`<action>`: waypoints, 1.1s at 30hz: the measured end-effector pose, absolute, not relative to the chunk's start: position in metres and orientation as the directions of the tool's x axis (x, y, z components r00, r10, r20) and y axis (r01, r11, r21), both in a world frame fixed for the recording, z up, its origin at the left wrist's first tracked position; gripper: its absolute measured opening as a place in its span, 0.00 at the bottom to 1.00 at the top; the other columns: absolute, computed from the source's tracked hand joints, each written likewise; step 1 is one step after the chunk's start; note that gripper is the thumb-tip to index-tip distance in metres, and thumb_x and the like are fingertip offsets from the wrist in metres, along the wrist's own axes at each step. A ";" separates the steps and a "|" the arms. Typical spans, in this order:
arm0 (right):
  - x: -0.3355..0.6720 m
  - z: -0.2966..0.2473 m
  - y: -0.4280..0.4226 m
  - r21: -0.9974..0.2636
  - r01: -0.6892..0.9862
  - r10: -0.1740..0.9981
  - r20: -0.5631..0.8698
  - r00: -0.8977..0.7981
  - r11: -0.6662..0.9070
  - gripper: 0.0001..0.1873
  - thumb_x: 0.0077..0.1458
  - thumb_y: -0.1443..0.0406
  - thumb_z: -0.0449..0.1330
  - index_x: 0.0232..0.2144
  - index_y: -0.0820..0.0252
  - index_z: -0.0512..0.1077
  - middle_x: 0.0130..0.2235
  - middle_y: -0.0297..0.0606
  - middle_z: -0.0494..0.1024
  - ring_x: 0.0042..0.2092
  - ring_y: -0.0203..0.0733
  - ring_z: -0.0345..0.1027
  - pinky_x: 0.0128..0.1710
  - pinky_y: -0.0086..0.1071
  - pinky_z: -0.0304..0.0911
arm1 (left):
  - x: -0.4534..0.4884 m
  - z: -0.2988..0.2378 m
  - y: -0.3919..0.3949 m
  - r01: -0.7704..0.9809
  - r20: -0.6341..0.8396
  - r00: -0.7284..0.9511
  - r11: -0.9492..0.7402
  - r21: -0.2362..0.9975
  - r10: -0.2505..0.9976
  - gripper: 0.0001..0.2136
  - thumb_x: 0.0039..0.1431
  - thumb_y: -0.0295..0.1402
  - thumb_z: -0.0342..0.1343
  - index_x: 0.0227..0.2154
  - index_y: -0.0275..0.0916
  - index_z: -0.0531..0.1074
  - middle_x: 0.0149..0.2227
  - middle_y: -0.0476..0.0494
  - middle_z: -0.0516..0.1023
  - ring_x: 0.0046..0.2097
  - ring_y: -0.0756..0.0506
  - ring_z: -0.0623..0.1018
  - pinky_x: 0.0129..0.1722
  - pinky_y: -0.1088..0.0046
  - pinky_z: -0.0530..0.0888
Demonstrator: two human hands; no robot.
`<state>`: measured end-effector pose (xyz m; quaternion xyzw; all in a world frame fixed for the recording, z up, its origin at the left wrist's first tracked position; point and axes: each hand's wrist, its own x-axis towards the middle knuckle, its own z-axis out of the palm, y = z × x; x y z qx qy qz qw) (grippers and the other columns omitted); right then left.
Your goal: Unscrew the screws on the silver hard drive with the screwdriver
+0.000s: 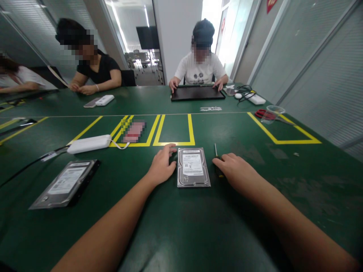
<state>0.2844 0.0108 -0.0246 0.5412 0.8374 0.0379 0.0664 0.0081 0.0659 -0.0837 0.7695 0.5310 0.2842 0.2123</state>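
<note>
A hard drive with a white label lies flat on the green table in front of me. Beside its left edge rests my left hand, fingers loosely curved and thumb apart, holding nothing; whether it touches the drive I cannot tell. My right hand, to the right of the drive, is closed on a screwdriver. The metal shaft points away from me, and the dark and yellow handle is partly hidden under the fingers. A second hard drive lies further left on the table.
A white power strip with a cable lies at left, near a blurred pink item. Yellow tape marks the table. Red-handled scissors and a clear plastic cup are at right. Across, a person holds a black panel.
</note>
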 end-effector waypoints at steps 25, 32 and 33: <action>0.203 -0.005 -0.002 -0.119 0.958 0.965 -0.019 -0.263 0.259 0.46 0.57 0.39 0.52 0.67 0.61 0.53 0.53 0.58 0.68 0.50 0.62 0.67 0.44 0.47 0.66 | -0.005 -0.085 0.082 0.477 0.135 0.162 -0.198 0.856 0.977 0.21 0.48 0.23 0.44 0.47 0.41 0.62 0.33 0.50 0.80 0.39 0.46 0.79 0.44 0.67 0.72; 0.186 -0.011 -0.012 -0.092 0.949 0.951 -0.041 -0.306 0.302 0.46 0.50 0.34 0.54 0.60 0.57 0.62 0.55 0.60 0.66 0.50 0.66 0.67 0.42 0.53 0.66 | -0.016 -0.081 0.082 0.572 0.102 0.129 -0.158 0.805 0.986 0.17 0.48 0.23 0.44 0.41 0.41 0.68 0.24 0.53 0.78 0.32 0.45 0.79 0.38 0.69 0.70; 0.185 -0.012 -0.013 -0.083 0.947 0.948 -0.046 -0.316 0.311 0.47 0.48 0.33 0.55 0.60 0.56 0.63 0.56 0.61 0.65 0.50 0.67 0.66 0.43 0.54 0.65 | -0.016 -0.081 0.082 0.567 0.097 0.124 -0.151 0.810 0.987 0.17 0.48 0.23 0.44 0.40 0.41 0.68 0.23 0.54 0.78 0.32 0.45 0.80 0.38 0.69 0.71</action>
